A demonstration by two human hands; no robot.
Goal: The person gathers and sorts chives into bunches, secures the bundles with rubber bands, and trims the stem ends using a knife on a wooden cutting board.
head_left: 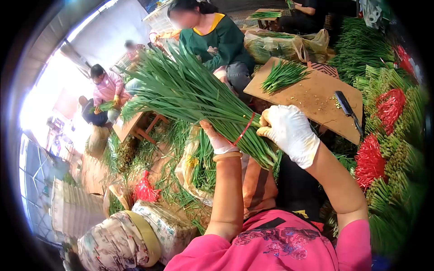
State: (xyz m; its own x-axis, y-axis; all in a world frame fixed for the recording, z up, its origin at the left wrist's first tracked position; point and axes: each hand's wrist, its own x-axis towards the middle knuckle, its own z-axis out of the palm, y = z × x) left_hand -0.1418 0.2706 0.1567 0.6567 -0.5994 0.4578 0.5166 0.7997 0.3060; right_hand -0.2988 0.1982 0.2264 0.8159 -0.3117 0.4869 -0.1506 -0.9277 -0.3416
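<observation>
A large bundle of long green leafy stalks (194, 92) is held up in front of me, leaves to the upper left and cut ends to the lower right. A thin red band (246, 128) crosses it near the cut ends. My left hand (217, 137), in a pale glove, supports the bundle from below, its fingers partly hidden behind the stalks. My right hand (288, 133), in a white glove with yellowish fingertips, is closed at the bundle's upper side, beside the band, its fingertips pinched together; whether they grip stalks or the band is hard to see.
A wooden board (316, 97) bears a small green bunch (285, 76) and a black-handled knife (348, 110). Red ties (370, 162) lie on stacked bundles (398, 153) at right. A co-worker in green (226, 43) sits beyond; another in pink (110, 86) sits left. Below left, a patterned hat (113, 244).
</observation>
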